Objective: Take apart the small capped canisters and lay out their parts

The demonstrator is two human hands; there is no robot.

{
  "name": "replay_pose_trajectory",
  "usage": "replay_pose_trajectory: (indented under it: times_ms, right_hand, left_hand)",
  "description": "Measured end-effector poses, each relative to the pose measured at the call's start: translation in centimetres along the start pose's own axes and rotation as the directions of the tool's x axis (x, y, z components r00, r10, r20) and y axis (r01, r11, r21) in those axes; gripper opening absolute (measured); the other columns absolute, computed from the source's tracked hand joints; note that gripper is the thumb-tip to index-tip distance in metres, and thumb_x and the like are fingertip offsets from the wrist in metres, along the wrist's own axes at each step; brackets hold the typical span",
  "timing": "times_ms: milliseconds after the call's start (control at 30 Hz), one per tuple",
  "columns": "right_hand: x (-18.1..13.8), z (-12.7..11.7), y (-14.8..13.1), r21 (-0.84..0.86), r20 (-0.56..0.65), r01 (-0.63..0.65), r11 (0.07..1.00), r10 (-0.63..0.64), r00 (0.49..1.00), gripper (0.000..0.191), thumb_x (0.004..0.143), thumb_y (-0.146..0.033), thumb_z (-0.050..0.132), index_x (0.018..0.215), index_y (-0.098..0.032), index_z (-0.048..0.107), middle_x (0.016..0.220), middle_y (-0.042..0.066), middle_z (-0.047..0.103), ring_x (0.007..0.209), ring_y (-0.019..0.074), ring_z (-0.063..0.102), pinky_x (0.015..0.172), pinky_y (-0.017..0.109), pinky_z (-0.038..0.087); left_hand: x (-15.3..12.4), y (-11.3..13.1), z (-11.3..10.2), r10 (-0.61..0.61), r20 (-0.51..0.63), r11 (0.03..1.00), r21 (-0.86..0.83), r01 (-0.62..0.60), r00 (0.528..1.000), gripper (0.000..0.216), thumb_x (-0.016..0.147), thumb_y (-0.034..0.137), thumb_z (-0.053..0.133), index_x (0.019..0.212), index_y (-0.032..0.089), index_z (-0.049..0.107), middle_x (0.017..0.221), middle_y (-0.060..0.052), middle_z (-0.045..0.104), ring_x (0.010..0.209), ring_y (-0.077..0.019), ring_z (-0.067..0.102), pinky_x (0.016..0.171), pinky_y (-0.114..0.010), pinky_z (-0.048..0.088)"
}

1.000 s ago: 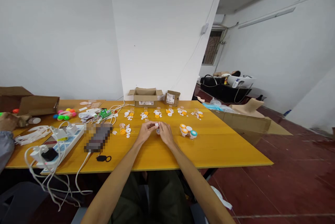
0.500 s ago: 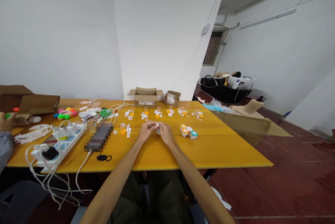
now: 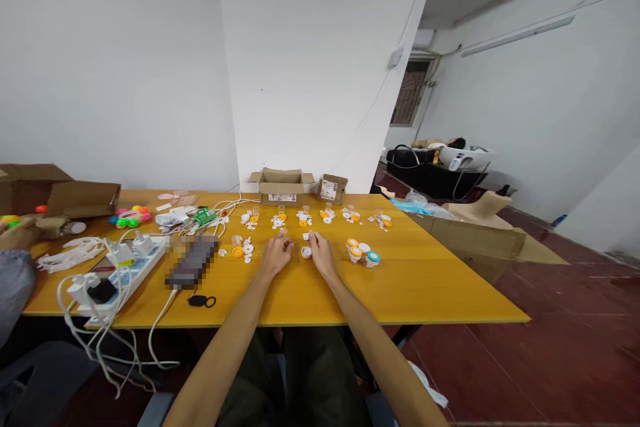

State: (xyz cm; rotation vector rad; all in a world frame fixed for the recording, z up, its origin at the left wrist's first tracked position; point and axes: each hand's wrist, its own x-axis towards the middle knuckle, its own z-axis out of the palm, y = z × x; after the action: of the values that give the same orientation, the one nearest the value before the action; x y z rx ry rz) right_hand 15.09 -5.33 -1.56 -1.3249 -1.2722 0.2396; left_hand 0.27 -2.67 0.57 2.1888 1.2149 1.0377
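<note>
My left hand [image 3: 277,256] rests on the yellow table [image 3: 425,280] with its fingers curled; what they hold is too small to make out. A small clear vial [image 3: 283,232] stands right at its fingertips. My right hand [image 3: 321,255] lies a little to the right, its fingertips pinched at a small white piece [image 3: 305,236]. An orange-and-white cap [image 3: 306,252] sits on the table between the two hands. Three finished capped vials [image 3: 361,252], orange and teal, stand just right of my right hand.
Rows of small white and orange parts [image 3: 303,217] lie beyond my hands, before two cardboard boxes [image 3: 283,185]. At the left are a white power strip [image 3: 125,267] with cables, a dark blurred device [image 3: 193,260], coloured balls [image 3: 130,217] and another person's sleeve [image 3: 13,280].
My hands, which were joined on a small white part above the table, have drawn apart and dropped to the tabletop. The orange-and-white cap now shows between them.
</note>
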Motion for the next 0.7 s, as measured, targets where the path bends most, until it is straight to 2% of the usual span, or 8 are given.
replay_pose_trajectory:
  times_ms: [133, 233, 300, 400, 467, 600, 700]
  right_hand:
    - [-0.1, -0.1, -0.1, 0.004, 0.006, 0.002, 1.0, -0.002, 1.0, 0.042, 0.087, -0.054, 0.04, 0.057, -0.025, 0.042, 0.054, -0.002, 0.054, 0.056, 0.0176, 0.052, 0.057, 0.028, 0.038]
    - [-0.1, 0.0, -0.3, 0.024, 0.018, 0.012, 1.0, -0.013, 1.0, 0.038, 0.087, -0.051, 0.041, 0.061, -0.025, 0.049, 0.06, 0.0, 0.061, 0.062, 0.019, 0.057, 0.061, 0.028, 0.042]
    - [-0.1, 0.0, -0.5, 0.059, 0.031, 0.009, 0.998, -0.011, 0.999, 0.034, 0.086, -0.049, 0.043, 0.066, -0.024, 0.055, 0.065, 0.002, 0.066, 0.066, 0.0202, 0.06, 0.063, 0.029, 0.045]
    - [0.0, 0.0, -0.5, 0.129, 0.068, -0.01, 0.992, 0.001, 0.998, 0.029, 0.084, -0.045, 0.047, 0.073, -0.023, 0.061, 0.069, 0.003, 0.069, 0.07, 0.0215, 0.064, 0.067, 0.031, 0.049]
    - [0.0, 0.0, -0.4, 0.172, 0.106, -0.016, 0.985, -0.002, 0.994, 0.027, 0.083, -0.043, 0.049, 0.077, -0.022, 0.065, 0.072, 0.003, 0.071, 0.072, 0.0217, 0.066, 0.07, 0.032, 0.051]
    - [0.2, 0.2, 0.0, 0.248, 0.171, -0.019, 0.969, -0.025, 0.985, 0.023, 0.082, -0.039, 0.053, 0.084, -0.023, 0.068, 0.083, 0.003, 0.074, 0.079, 0.0211, 0.067, 0.075, 0.033, 0.053]
    - [0.2, 0.4, 0.3, 0.296, 0.183, -0.028, 0.955, -0.028, 0.983, 0.021, 0.082, -0.039, 0.054, 0.085, -0.023, 0.068, 0.084, 0.003, 0.074, 0.082, 0.0207, 0.068, 0.077, 0.033, 0.053]
  left_hand:
    - [-0.3, 0.1, 0.0, -0.118, 0.005, 0.959, 0.261, 0.113, 0.993, 0.019, 0.084, 0.014, 0.054, 0.086, 0.021, 0.072, 0.095, -0.007, 0.07, 0.085, -0.0208, 0.064, 0.075, -0.03, 0.046]
    - [-0.4, -0.1, 0.0, -0.118, -0.054, 0.942, 0.31, 0.129, 0.992, 0.021, 0.086, 0.014, 0.053, 0.091, 0.023, 0.071, 0.099, -0.008, 0.069, 0.088, -0.0221, 0.065, 0.076, -0.03, 0.046]
    - [-0.3, -0.2, 0.0, -0.084, -0.116, 0.953, 0.281, 0.113, 0.99, 0.021, 0.086, 0.014, 0.052, 0.09, 0.023, 0.071, 0.099, -0.008, 0.068, 0.089, -0.0223, 0.065, 0.076, -0.031, 0.046]
    - [-0.1, -0.1, 0.1, -0.014, -0.17, 0.993, 0.113, 0.034, 0.985, 0.018, 0.088, 0.019, 0.052, 0.089, 0.022, 0.07, 0.094, -0.007, 0.07, 0.086, -0.0212, 0.065, 0.077, -0.031, 0.048]
    - [0.2, 0.1, 0.3, 0.026, -0.146, 0.997, -0.074, -0.037, 0.989, 0.017, 0.088, 0.025, 0.054, 0.089, 0.021, 0.07, 0.089, -0.006, 0.071, 0.082, -0.0202, 0.066, 0.077, -0.031, 0.05]
    - [0.6, 0.1, 0.8, 0.063, -0.046, 0.902, -0.424, -0.076, 0.997, 0.02, 0.084, 0.037, 0.062, 0.089, 0.019, 0.071, 0.084, -0.005, 0.074, 0.079, -0.02, 0.068, 0.074, -0.031, 0.053]
    - [0.8, -0.1, 1.1, 0.045, -0.02, 0.83, -0.555, -0.048, 0.999, 0.022, 0.079, 0.038, 0.066, 0.088, 0.018, 0.07, 0.087, -0.006, 0.075, 0.081, -0.0204, 0.069, 0.075, -0.032, 0.054]
